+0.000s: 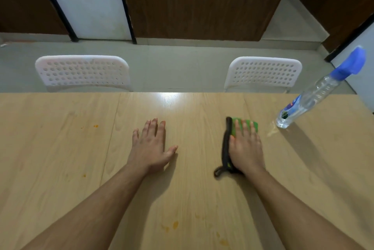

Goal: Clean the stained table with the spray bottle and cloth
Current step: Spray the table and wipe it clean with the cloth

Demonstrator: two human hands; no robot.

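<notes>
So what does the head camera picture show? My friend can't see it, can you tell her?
A person's right hand presses flat on a green cloth on a wooden table, and the left hand rests flat beside it. Orange stains dot the table, a spray bottle stands at the right, and two white chairs face it.

A: So both hands are flat on the wooden table (60, 148). The left hand (150, 146) is just resting there palm down, fingers straight, nothing under it.

B: And the right hand (245, 148)?

A: Pressing down flat on a green cloth (235, 128) with a dark edge. A little dark loop sticks out near the wrist.

B: Where's the spray bottle (315, 96)?

A: Standing off to the right of the cloth, clear body, blue trigger head. Orange stains (175, 225) sit near the front edge between the forearms, more out left. Two white perforated chairs (83, 71) are tucked in on the far side.
</notes>
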